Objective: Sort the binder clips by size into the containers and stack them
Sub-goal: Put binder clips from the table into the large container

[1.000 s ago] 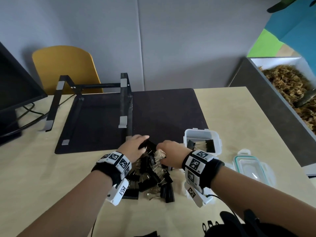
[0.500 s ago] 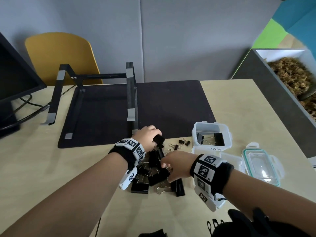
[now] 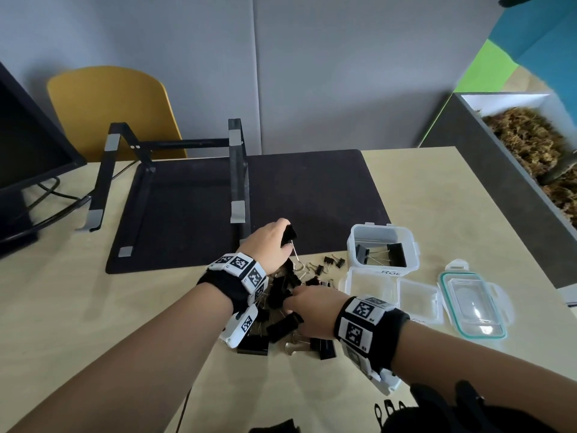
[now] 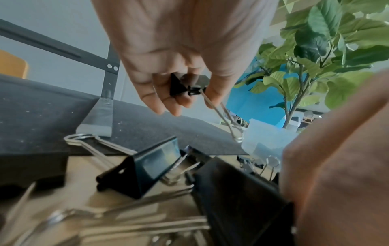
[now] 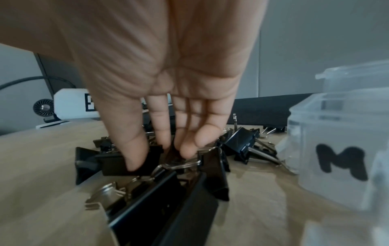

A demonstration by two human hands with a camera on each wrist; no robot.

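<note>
Aloft, binder clip pinched in left hand, wire handles down-right; right hand seemingly spread over pile.

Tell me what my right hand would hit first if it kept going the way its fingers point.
Most likely the black metal binder clips in the pile: the right hand points down into them, fingertips at or nearly on them.

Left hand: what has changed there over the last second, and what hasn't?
The left hand has come up out of the pile, away from the person, holding one clip with its wire handles hanging down. The right hand stays reaching into the pile. The container keeps its two clips; the lid has not moved.
</note>
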